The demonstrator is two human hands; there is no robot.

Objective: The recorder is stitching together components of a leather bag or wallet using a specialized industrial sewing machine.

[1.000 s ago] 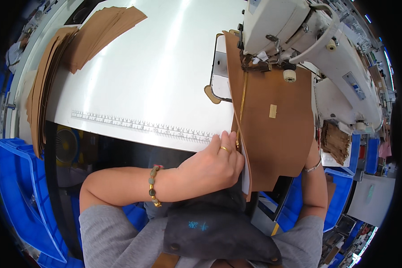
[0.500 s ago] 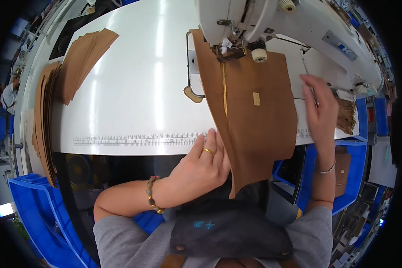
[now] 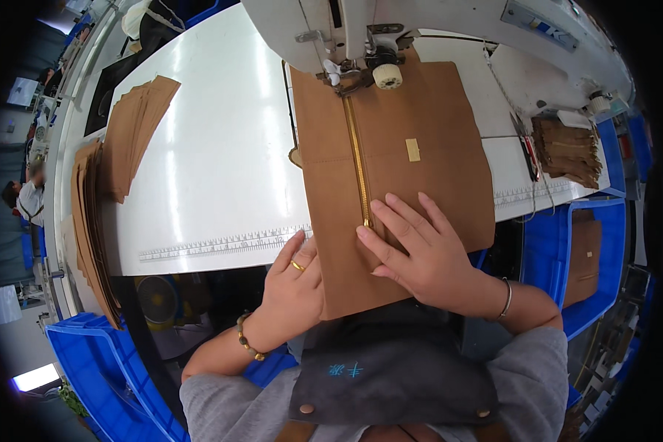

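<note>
A brown leather-like panel point(image 3: 427, 118) with a gold zipper point(image 3: 359, 166) down its middle lies on the white table point(image 3: 221, 155), its far end under the needle foot of a white sewing machine point(image 3: 420, 22). My right hand point(image 3: 416, 254) lies flat on the near part of the panel, fingers spread just right of the zipper's near end. My left hand point(image 3: 295, 283) grips the panel's near left edge where it hangs over the table's front, thumb side under the material. A small pale tag point(image 3: 413, 149) is on the panel's right half.
Stacks of brown cut pieces point(image 3: 125, 132) lie at the table's left side and edge. A ruler strip point(image 3: 221, 243) runs along the front edge. Blue bins point(image 3: 88, 368) stand below left and right point(image 3: 567, 250). Scissors point(image 3: 529, 151) and brown pieces point(image 3: 567, 151) lie at right. A person point(image 3: 26, 199) sits far left.
My right hand came off the panel's far right side and landed flat beside the zipper's near end. The view shifted, so the panel sits more centred; the left hand keeps its hold on the edge.
</note>
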